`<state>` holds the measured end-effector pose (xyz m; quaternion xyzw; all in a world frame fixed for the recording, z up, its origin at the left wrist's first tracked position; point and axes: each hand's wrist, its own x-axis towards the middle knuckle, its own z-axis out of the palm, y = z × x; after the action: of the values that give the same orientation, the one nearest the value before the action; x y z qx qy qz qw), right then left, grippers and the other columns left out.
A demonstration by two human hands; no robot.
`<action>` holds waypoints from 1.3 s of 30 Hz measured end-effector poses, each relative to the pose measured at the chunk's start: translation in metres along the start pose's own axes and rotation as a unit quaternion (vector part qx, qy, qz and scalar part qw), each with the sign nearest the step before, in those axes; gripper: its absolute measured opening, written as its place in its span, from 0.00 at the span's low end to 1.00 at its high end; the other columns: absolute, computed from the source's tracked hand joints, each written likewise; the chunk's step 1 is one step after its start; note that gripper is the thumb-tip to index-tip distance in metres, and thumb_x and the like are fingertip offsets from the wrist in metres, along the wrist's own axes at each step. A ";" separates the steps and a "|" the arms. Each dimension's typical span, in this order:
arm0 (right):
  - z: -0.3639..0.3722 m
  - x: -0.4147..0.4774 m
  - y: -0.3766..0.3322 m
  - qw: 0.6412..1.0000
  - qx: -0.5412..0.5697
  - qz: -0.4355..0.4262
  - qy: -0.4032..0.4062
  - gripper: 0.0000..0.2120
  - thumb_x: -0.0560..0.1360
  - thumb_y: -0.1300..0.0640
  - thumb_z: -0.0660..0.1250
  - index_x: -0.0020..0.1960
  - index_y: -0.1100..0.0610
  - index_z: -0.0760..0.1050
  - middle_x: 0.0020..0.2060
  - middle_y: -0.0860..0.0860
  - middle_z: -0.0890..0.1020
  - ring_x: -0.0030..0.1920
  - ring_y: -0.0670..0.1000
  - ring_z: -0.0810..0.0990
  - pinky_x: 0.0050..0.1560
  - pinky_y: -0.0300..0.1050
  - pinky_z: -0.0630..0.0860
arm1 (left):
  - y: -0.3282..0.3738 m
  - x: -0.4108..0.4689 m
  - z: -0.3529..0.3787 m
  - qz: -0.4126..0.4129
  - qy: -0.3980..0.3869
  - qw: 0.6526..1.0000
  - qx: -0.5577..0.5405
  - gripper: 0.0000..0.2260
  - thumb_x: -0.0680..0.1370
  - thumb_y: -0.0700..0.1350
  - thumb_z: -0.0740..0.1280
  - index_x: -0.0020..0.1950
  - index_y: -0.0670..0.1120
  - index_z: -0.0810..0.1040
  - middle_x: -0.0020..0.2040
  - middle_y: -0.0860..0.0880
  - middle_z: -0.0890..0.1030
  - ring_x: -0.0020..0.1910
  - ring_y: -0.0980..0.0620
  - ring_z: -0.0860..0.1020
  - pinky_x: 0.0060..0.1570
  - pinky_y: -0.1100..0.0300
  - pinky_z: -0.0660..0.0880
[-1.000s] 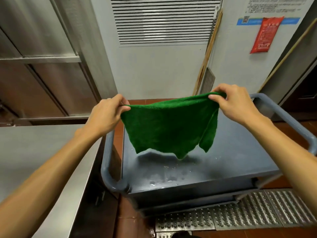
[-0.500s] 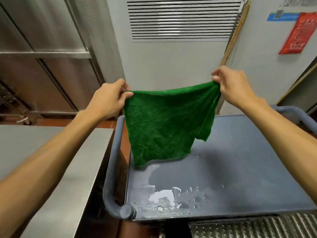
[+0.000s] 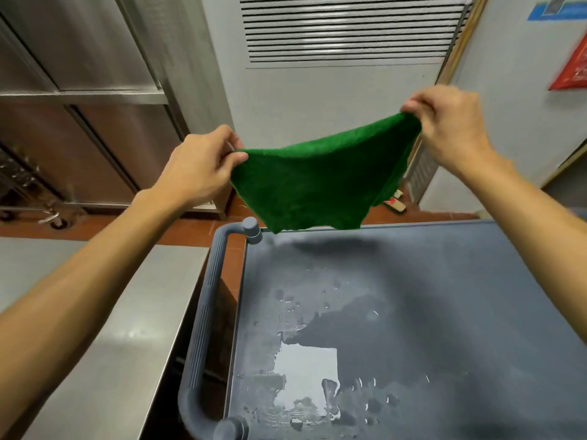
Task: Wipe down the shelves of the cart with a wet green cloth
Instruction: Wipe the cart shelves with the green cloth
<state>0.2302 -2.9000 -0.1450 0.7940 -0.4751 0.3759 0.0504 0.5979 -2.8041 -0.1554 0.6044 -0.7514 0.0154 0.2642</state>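
In the head view, the green cloth (image 3: 317,185) was held spread in the air above the far edge of the cart's top shelf (image 3: 444,281), apart from the puddle (image 3: 305,369) nearer the person. It would best be lowered flat and drawn across in overlapping strokes. One top corner was pinched by the left hand (image 3: 197,169), the other by the right hand (image 3: 451,128), with the fingers (image 3: 413,106) curled tightly on the fabric

All that shows of the person is two bare arms: the left forearm (image 3: 95,281) and left hand (image 3: 203,166), the right forearm (image 3: 524,223) and right hand (image 3: 451,128), uncovered from fingers to frame edge.
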 end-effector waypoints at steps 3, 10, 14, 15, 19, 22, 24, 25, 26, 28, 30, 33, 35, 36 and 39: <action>0.041 -0.040 0.014 0.997 -0.004 0.038 -0.067 0.11 0.80 0.58 0.64 0.50 0.63 0.82 0.47 0.63 0.84 0.49 0.65 0.80 0.51 0.57 0.75 | -0.009 -0.021 0.038 -0.016 -0.069 0.997 0.020 0.06 0.80 0.50 0.67 0.52 0.49 0.75 0.42 0.50 0.81 0.43 0.44 0.80 0.44 0.49 0.78; 0.148 -0.175 0.024 0.937 0.023 0.168 -0.305 0.10 0.81 0.55 0.63 0.48 0.57 0.81 0.45 0.58 0.83 0.51 0.62 0.78 0.51 0.54 0.74 | -0.026 -0.113 0.164 -0.126 -0.287 0.948 0.055 0.08 0.81 0.50 0.64 0.56 0.46 0.74 0.55 0.44 0.83 0.57 0.39 0.79 0.50 0.49 0.76; 0.177 -0.225 0.021 0.920 0.026 0.169 -0.352 0.11 0.80 0.52 0.65 0.57 0.55 0.81 0.53 0.56 0.81 0.56 0.60 0.77 0.57 0.53 0.73 | -0.030 -0.147 0.205 -0.149 -0.330 0.930 0.061 0.09 0.82 0.50 0.63 0.56 0.45 0.73 0.56 0.44 0.81 0.56 0.40 0.79 0.51 0.47 0.76; 0.180 -0.235 0.020 0.921 0.027 0.151 -0.357 0.15 0.79 0.49 0.66 0.62 0.54 0.80 0.58 0.55 0.79 0.59 0.60 0.75 0.61 0.52 0.71 | -0.030 -0.152 0.212 -0.146 -0.326 0.932 0.058 0.09 0.82 0.49 0.62 0.55 0.44 0.72 0.56 0.44 0.79 0.56 0.40 0.78 0.51 0.47 0.76; 0.188 -0.260 0.017 0.864 -0.005 0.058 -0.500 0.37 0.72 0.37 0.69 0.77 0.49 0.64 0.77 0.53 0.61 0.76 0.56 0.59 0.75 0.52 0.56 | -0.026 -0.166 0.232 -0.124 -0.324 0.936 0.054 0.11 0.82 0.47 0.61 0.61 0.43 0.72 0.57 0.43 0.75 0.58 0.40 0.75 0.52 0.46 0.75; 0.195 -0.269 0.017 0.844 -0.053 0.048 -0.532 0.35 0.76 0.59 0.66 0.79 0.47 0.56 0.79 0.51 0.55 0.75 0.56 0.59 0.73 0.51 0.62 | -0.023 -0.173 0.241 -0.098 -0.385 0.917 0.036 0.23 0.81 0.51 0.64 0.74 0.46 0.66 0.66 0.44 0.74 0.64 0.41 0.73 0.60 0.47 0.74; 0.197 -0.271 0.015 0.849 -0.046 0.070 -0.521 0.38 0.73 0.69 0.60 0.79 0.48 0.56 0.79 0.50 0.55 0.71 0.57 0.63 0.68 0.52 0.69 | -0.021 -0.178 0.245 -0.092 -0.394 0.913 0.047 0.26 0.80 0.51 0.64 0.77 0.47 0.64 0.67 0.45 0.74 0.64 0.42 0.73 0.61 0.48 0.74; 0.197 -0.271 0.014 0.851 -0.043 0.076 -0.517 0.38 0.73 0.71 0.59 0.79 0.48 0.56 0.79 0.50 0.55 0.70 0.57 0.64 0.66 0.52 0.71 | -0.021 -0.180 0.247 -0.100 -0.391 0.914 0.047 0.25 0.81 0.51 0.65 0.76 0.47 0.64 0.66 0.45 0.74 0.64 0.41 0.74 0.60 0.48 0.74; 0.198 -0.272 0.012 0.854 -0.041 0.080 -0.513 0.38 0.73 0.71 0.58 0.79 0.49 0.57 0.79 0.50 0.55 0.69 0.58 0.64 0.66 0.52 0.71 | -0.020 -0.182 0.249 -0.111 -0.387 0.914 0.042 0.24 0.81 0.50 0.65 0.75 0.47 0.66 0.66 0.45 0.74 0.63 0.41 0.75 0.59 0.47 0.74; 0.198 -0.275 0.008 0.860 -0.036 0.093 -0.501 0.38 0.73 0.72 0.58 0.79 0.51 0.56 0.78 0.50 0.57 0.68 0.58 0.66 0.64 0.52 0.72 | -0.017 -0.185 0.251 -0.131 -0.386 0.913 0.025 0.19 0.81 0.48 0.65 0.71 0.45 0.69 0.64 0.44 0.75 0.62 0.40 0.76 0.57 0.47 0.74; 0.197 -0.279 0.003 0.864 -0.028 0.110 -0.490 0.39 0.73 0.71 0.58 0.80 0.51 0.53 0.76 0.51 0.61 0.65 0.58 0.68 0.61 0.52 0.73 | -0.012 -0.189 0.252 -0.145 -0.381 0.913 0.017 0.15 0.81 0.46 0.64 0.67 0.44 0.71 0.63 0.44 0.76 0.61 0.39 0.76 0.55 0.47 0.75; 0.188 -0.287 -0.002 0.862 -0.033 0.118 -0.491 0.39 0.75 0.69 0.59 0.80 0.50 0.49 0.71 0.52 0.66 0.62 0.58 0.69 0.58 0.53 0.74 | -0.003 -0.198 0.251 -0.146 -0.377 0.914 0.017 0.12 0.81 0.45 0.63 0.64 0.44 0.72 0.62 0.43 0.77 0.60 0.39 0.76 0.55 0.46 0.75; 0.179 -0.295 -0.006 0.853 -0.040 0.121 -0.506 0.37 0.75 0.68 0.58 0.80 0.50 0.50 0.68 0.53 0.68 0.62 0.58 0.69 0.59 0.54 0.74 | 0.002 -0.208 0.247 -0.146 -0.377 0.914 0.022 0.12 0.81 0.44 0.63 0.64 0.43 0.72 0.62 0.42 0.77 0.60 0.38 0.76 0.55 0.46 0.75; 0.174 -0.301 -0.008 0.849 -0.042 0.126 -0.512 0.37 0.75 0.67 0.58 0.80 0.50 0.50 0.67 0.53 0.68 0.61 0.58 0.69 0.59 0.54 0.74 | 0.004 -0.214 0.246 -0.144 -0.379 0.914 0.024 0.12 0.81 0.44 0.63 0.64 0.43 0.72 0.62 0.42 0.77 0.61 0.38 0.76 0.55 0.46 0.74; 0.159 -0.321 -0.018 0.840 -0.044 0.141 -0.521 0.36 0.75 0.66 0.58 0.80 0.49 0.51 0.64 0.53 0.68 0.61 0.58 0.70 0.59 0.54 0.74 | 0.010 -0.234 0.238 -0.137 -0.380 0.915 0.019 0.12 0.81 0.45 0.64 0.64 0.43 0.73 0.61 0.42 0.78 0.61 0.39 0.76 0.55 0.48 0.73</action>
<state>0.2465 -2.7292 -0.4601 0.7938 -0.5545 -0.1118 -0.2232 0.5294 -2.6726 -0.4546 0.6665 -0.7046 -0.2376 -0.0533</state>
